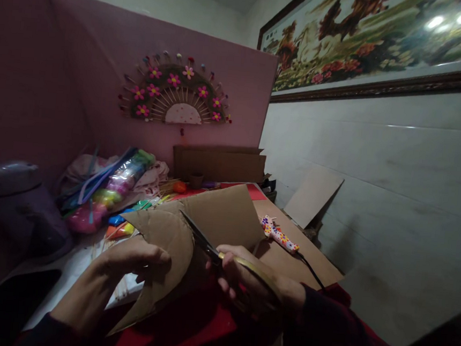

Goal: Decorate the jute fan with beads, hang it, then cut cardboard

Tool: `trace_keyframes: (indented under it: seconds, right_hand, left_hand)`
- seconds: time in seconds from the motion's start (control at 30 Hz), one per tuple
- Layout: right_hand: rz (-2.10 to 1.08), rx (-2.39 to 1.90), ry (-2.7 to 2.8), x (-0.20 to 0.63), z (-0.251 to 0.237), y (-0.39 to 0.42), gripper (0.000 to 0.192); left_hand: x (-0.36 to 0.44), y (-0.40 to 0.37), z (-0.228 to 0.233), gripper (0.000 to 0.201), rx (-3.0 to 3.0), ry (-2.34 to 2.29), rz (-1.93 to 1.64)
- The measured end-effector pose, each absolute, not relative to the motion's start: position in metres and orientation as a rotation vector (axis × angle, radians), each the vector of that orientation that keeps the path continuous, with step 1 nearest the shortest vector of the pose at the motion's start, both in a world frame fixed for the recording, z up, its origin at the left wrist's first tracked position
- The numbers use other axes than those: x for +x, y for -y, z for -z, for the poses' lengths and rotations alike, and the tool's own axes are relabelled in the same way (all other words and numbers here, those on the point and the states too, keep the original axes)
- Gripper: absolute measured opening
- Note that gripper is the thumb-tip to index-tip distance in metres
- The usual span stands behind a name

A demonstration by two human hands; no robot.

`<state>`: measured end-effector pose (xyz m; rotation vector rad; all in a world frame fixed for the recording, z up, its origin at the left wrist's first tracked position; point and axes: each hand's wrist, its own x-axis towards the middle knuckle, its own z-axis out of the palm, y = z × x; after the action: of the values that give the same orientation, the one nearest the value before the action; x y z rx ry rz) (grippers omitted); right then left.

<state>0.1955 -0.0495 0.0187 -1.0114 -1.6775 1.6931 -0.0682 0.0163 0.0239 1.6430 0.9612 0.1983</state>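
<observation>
My left hand [132, 258] grips a piece of brown cardboard [174, 243], thumb on top and fingers underneath. The piece has a rounded edge on its right and pointed strips at its left. In my right hand [241, 276] is a pair of scissors [204, 243] with dark blades and gold-coloured handles. Their blades lie along the curved edge, between the rounded part and a larger cardboard flap [227, 210] behind it. Whether that flap is still joined near the blade tips is hard to make out.
A flower-patterned glue gun [279, 235] with a black cord lies on a cardboard sheet [307, 263] to the right. Bags of coloured clay [120, 185] are heaped at the left, by a purple container [21, 214]. A decorated fan [176, 93] hangs on the pink panel behind.
</observation>
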Motion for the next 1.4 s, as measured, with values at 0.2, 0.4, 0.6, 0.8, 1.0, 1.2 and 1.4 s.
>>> trace_keyframes:
  seconds: [0.2, 0.4, 0.6, 0.8, 1.0, 1.2, 1.4]
  right_hand:
    - [-1.609, -1.012, 1.717, 0.189, -0.020, 0.050, 0.081]
    - [-1.594, -1.016, 1.680, 0.187, -0.008, 0.051, 0.079]
    - [-1.514, -0.951, 1.670, 0.185, 0.005, 0.046, 0.063]
    - [-1.472, -0.948, 1.630, 0.183, 0.013, 0.043, 0.061]
    - [-1.569, -0.990, 1.716, 0.188, -0.013, 0.051, 0.077]
    - [-1.571, -0.964, 1.761, 0.186, -0.024, 0.052, 0.076]
    - [-1.298, -0.881, 1.841, 0.187, 0.001, 0.042, 0.068]
  left_hand:
    - [-0.064, -0.015, -0.024, 0.023, 1.569, -0.980, -0.122]
    - [-0.064, -0.015, -0.023, 0.021, 1.592, -1.076, -0.143]
    - [-0.060, -0.012, -0.027, 0.023, 1.583, -1.079, -0.152]
    - [-0.059, -0.010, -0.029, 0.021, 1.549, -1.024, -0.147]
    - [-0.066, -0.013, -0.024, 0.019, 1.573, -1.071, -0.126]
    - [-0.062, -0.007, -0.025, 0.023, 1.606, -1.187, -0.169]
    - [-0.057, -0.005, -0.024, 0.022, 1.594, -1.200, -0.179]
